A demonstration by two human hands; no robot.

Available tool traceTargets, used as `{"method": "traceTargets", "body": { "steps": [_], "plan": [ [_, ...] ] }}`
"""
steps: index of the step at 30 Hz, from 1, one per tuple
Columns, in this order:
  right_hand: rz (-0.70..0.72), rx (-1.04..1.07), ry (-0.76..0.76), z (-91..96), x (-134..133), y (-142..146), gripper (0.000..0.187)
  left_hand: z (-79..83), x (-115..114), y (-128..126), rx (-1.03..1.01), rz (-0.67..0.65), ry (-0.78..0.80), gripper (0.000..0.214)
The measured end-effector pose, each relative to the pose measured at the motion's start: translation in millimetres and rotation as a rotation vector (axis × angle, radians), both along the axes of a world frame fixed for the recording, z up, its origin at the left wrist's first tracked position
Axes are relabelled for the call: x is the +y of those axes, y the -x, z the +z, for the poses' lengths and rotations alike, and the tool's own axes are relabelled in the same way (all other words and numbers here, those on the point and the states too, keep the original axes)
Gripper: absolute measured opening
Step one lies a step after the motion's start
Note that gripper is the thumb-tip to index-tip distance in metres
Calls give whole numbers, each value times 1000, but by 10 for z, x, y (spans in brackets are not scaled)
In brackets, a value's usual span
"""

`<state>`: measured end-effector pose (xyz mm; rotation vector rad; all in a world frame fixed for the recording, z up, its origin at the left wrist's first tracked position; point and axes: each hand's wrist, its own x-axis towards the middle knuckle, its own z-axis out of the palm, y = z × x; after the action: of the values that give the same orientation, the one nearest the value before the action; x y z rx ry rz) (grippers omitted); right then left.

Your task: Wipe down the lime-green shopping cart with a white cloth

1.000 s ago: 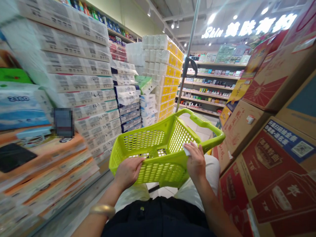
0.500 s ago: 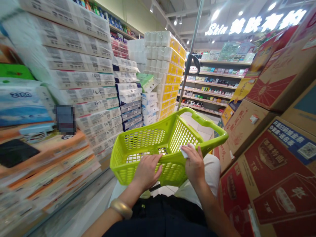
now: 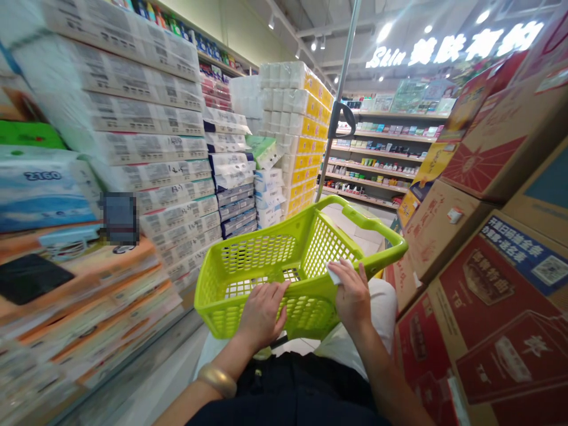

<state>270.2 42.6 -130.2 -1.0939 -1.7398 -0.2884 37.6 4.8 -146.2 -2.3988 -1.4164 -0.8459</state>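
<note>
In a supermarket aisle, a wall of cardboard cartons [image 3: 497, 319] printed in red and a tall stack of plastic-wrapped toilet paper packs [image 3: 146, 124] hem in a shopper, with stocked retail shelves [image 3: 377, 155] beyond under a lit "Skin" sign [image 3: 452, 50]. A metal pole [image 3: 341, 100] with a black curved handle [image 3: 341, 120] rises ahead.

A lime-green plastic shopping basket [image 3: 261, 254] sits at the shopper's waist, its long axis angled from the lower left of the view toward the far right corner. Its moulded walls are pierced with rows of rounded slots, and its thick rim and green carrying handle [image 3: 377, 222] are smooth. The basket holds nothing that can be seen.

The left hand [image 3: 261, 313] lies across the near rim, fingers spread and extended over the mesh; whether the thumb closes beneath the rim cannot be told. The right hand [image 3: 352, 296] is at the basket's right rim, its fingers and thumb pressed together, pinching a white paper slip [image 3: 337, 275] against the plastic. A gold bangle [image 3: 217, 380] circles the left wrist.
</note>
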Motion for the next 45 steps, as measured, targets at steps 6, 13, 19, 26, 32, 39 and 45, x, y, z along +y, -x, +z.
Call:
{"method": "traceTargets", "body": {
  "steps": [6,13,19,26,32,39,45],
  "plan": [
    [-78,63,-48,39,40,-57,47,-15,10,-16,-3,7,-5,54],
    [74,-29,25,-59,-36,167,48,-24,-7,8,-5,-2,-8,57],
    [-75,88,-56,75,79,-120,49,-23,-6,-4,-8,1,-9,59],
    [73,-11,15,-56,-33,179,46,-39,-2,12,-15,-2,-14,57],
    [-39,87,-40,63,56,-76,49,-32,-8,6,4,-4,-23,59],
    [98,-13,4,-63,-36,226,49,-46,-8,3,-4,-3,-36,61],
    [50,40,-65,5,-5,11,47,-54,-21,10,-3,-2,-65,61]
  ]
}}
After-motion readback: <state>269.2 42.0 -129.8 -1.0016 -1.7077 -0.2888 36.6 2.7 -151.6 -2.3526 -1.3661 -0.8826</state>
